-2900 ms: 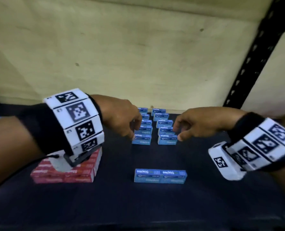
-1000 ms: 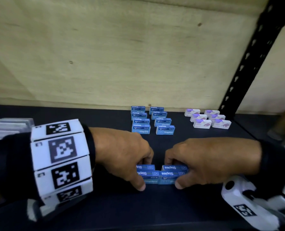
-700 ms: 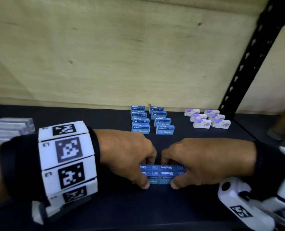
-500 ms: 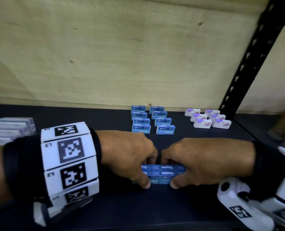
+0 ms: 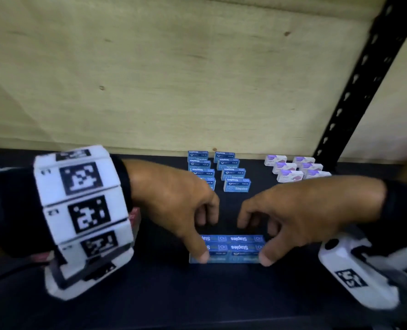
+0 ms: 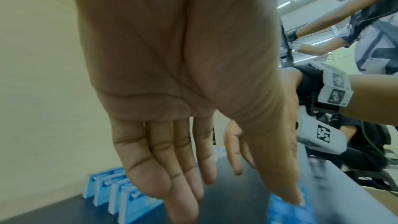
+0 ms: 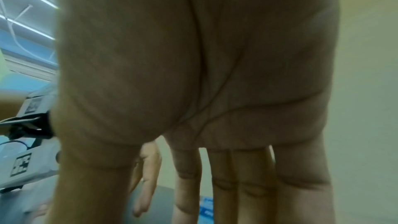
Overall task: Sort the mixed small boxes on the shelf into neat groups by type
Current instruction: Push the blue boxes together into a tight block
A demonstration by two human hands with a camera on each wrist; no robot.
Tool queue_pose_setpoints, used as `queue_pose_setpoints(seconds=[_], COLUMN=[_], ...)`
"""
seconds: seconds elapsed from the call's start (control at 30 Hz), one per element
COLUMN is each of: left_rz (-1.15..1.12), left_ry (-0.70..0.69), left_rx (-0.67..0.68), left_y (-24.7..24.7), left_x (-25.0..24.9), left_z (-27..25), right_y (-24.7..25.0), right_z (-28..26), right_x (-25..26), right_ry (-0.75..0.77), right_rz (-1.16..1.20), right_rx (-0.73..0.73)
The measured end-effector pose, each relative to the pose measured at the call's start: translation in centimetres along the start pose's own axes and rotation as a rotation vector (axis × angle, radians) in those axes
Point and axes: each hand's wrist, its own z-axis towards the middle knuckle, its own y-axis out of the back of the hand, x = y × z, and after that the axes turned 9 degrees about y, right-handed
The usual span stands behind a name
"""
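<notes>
A block of several blue staples boxes (image 5: 233,246) lies flat near the shelf's front edge, labels facing up. My left hand (image 5: 203,236) hovers over its left end, with the thumb tip on the front left corner and the fingers raised behind the block. My right hand (image 5: 257,239) mirrors it at the right end, thumb on the front right corner. In the left wrist view the fingers (image 6: 183,185) hang straight and the thumb tip rests on a blue box (image 6: 286,214). The right wrist view also shows straight fingers (image 7: 237,193) above a blue box (image 7: 205,207).
Two neat rows of upright blue boxes (image 5: 235,184) stand at the back centre, with two rows of white-and-purple boxes (image 5: 290,176) to their right. A red box (image 5: 134,216) peeks out behind my left wrist. A black shelf upright (image 5: 354,86) rises at the right, before the wooden back board (image 5: 174,79).
Both hands came forward from the back rows to the front blue block and gripped its ends. Since half a second ago the fingers have lifted off its back; the thumbs stay on its front.
</notes>
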Motion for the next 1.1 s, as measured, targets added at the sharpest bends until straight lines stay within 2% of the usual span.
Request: queue_pose_setpoints(seconds=[0.07,0.13,0.23,0.3,0.47,0.67,0.93,1.1], left_rz=[-0.021,-0.023,0.05,0.103,0.208,0.346,0.484,0.443], left_ry=[0.028,0.068,0.122,0.155,0.195,0.211,0.197,0.129], left_rx=[-0.029,-0.095,-0.186,-0.206,-0.217,-0.205,-0.227,-0.081], left_y=[1.2,2.2,3.0,3.2,3.5,3.5,2.7,2.6], left_x=[0.7,1.4,2.4,3.1,3.6,2.6,2.0,0.8], left_z=[0.3,0.9,2.4,3.7,5.7,7.2,7.2,5.1], right_y=[1.0,1.8,2.8,3.3,3.8,4.0,3.6,2.4], right_z=[0.2,1.1,2.8,3.9,6.3,8.3,7.3,5.5], right_x=[-1.0,-2.3,-4.3,-5.2,-6.6,-6.9,-6.0,-5.2], right_ry=[-0.009,-0.019,-0.061,-0.093,-0.166,-0.169,-0.15,-0.075], right_rz=[0.054,0.092,0.047,-0.002,-0.09,-0.047,0.033,0.056], right_rx=[-0.029,-0.12,-0.24,-0.267,-0.22,-0.159,-0.104,-0.092])
